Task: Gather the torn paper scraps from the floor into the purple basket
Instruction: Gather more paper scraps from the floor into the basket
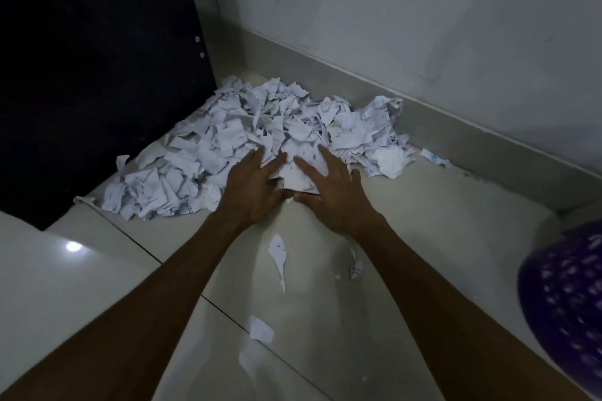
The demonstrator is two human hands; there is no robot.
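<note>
Pale floor tiles (423, 221) met grey wall. Both hands, left hand (250, 187) and right hand (332, 187), pressed with spread, nearly straight fingers on the near edge of the white torn-paper heap (247, 137), which stretched nine-to-three ahead at twelve o'clock. The purple perforated plastic basket (563, 296) stood at four o'clock, nearer the right hand.

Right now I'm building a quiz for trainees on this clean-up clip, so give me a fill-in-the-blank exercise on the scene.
1. Both hands, left hand and right hand, rest on the pile of torn paper scraps with fingers ____.
2. The purple basket sits at the picture's ____ edge.
3. The pile lies against a ____ panel.

Missing words: straight; right; black
</note>
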